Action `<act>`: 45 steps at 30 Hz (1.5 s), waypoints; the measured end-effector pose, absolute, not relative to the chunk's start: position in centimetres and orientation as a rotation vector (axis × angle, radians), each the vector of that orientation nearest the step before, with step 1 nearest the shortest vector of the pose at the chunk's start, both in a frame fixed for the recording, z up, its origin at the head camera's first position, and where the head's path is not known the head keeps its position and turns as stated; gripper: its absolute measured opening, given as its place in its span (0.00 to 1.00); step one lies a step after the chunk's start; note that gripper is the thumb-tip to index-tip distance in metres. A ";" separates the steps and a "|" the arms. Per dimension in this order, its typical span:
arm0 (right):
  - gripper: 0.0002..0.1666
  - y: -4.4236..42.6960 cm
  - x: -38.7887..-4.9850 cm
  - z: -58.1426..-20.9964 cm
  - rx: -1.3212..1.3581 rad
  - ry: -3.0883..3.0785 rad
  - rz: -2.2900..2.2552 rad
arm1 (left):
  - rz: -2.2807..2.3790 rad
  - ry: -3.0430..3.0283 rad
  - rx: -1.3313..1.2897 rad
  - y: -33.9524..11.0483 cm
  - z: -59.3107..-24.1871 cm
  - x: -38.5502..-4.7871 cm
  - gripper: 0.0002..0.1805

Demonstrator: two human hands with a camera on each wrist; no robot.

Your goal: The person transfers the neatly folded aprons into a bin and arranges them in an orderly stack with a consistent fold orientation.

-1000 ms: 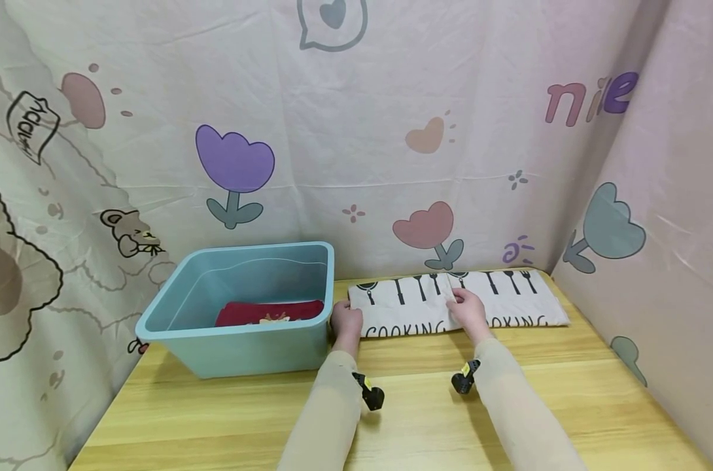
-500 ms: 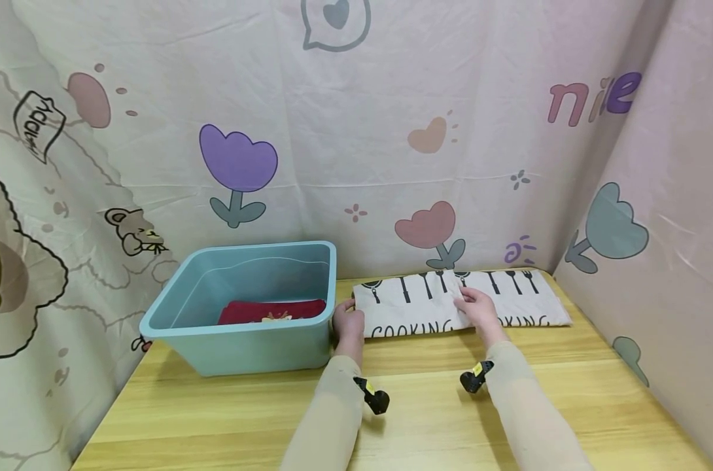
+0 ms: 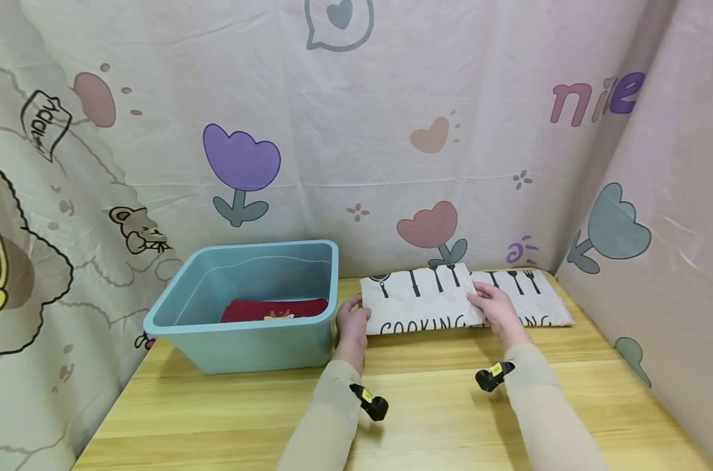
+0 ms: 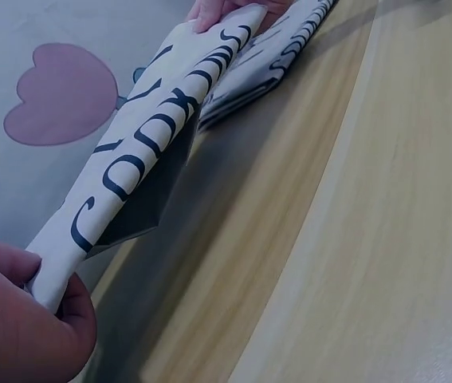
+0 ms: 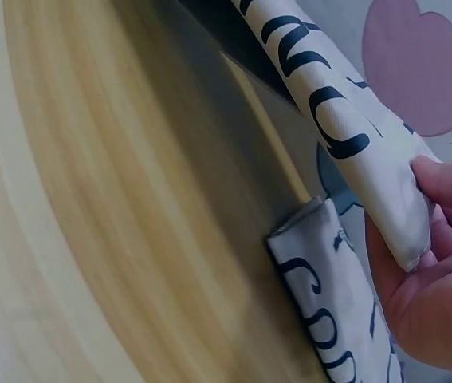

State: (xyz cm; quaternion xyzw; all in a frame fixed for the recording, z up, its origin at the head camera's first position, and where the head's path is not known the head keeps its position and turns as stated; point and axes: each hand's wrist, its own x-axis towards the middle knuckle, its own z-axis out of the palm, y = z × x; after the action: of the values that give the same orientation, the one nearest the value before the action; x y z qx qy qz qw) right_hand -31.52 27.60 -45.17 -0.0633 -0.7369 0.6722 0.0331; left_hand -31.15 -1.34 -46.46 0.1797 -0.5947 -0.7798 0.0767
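A folded white cloth (image 3: 418, 301) with black utensils and lettering is held between both hands, lifted off the table in the left wrist view. My left hand (image 3: 352, 324) pinches its left end, thumb on top and fingers beneath, as the left wrist view shows at the cloth's near corner (image 4: 58, 271). My right hand (image 3: 499, 311) pinches the right end, seen close in the right wrist view (image 5: 441, 255). A second folded cloth (image 3: 547, 304) of the same print lies on the table to the right, partly covered by the right hand and the first cloth.
Just left of the left hand stands a blue bin (image 3: 244, 350) with a folded dark red cloth (image 3: 297, 308) inside. The wooden table (image 3: 427, 405) reaches back to a printed curtain (image 3: 345, 150), which also hangs along both sides.
The held cloth has come up off the table and shifted slightly right, overlapping the second cloth more. My right hand has moved right with its end; the left hand keeps its grip.
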 end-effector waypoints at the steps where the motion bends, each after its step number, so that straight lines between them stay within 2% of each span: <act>1: 0.32 27.7 -31.4 -45.1 -0.185 -2.262 2.070 | -2.344 -1.776 0.531 -1.3 -46.3 -31.1 0.29; 16: 0.35 29.5 -29.4 -42.4 -0.032 -2.123 2.155 | -2.360 -1.751 0.379 -0.4 -43.0 -29.1 0.25; 20: 0.27 29.7 -29.0 -41.5 0.014 -2.054 2.169 | -2.350 -1.748 0.343 -0.4 -41.9 -28.6 0.25; 23: 0.16 29.8 -28.7 -40.9 0.066 -2.014 2.178 | -2.360 -1.728 0.302 -0.4 -41.0 -28.2 0.24; 25: 0.14 29.8 -28.5 -40.4 0.099 -1.978 2.204 | -2.362 -1.713 0.280 -0.4 -40.3 -27.9 0.24; 30: 0.18 29.6 -28.0 -39.2 0.145 -1.898 2.251 | -2.342 -1.710 0.239 -0.6 -38.8 -27.0 0.22; 39: 0.19 29.6 -27.3 -36.7 0.242 -1.810 2.292 | -2.333 -1.689 0.165 -0.9 -35.9 -25.7 0.21; 45: 0.16 28.9 -27.0 -35.0 0.278 -1.794 2.291 | -2.342 -1.655 0.101 -1.7 -34.0 -25.2 0.22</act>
State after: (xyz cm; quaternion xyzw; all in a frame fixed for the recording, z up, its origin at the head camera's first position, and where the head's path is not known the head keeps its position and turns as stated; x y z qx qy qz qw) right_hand -27.04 28.90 -35.02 0.0945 -0.6100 0.7792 0.1088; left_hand -25.19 -1.75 -33.97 0.0347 -0.5714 -0.8087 0.1356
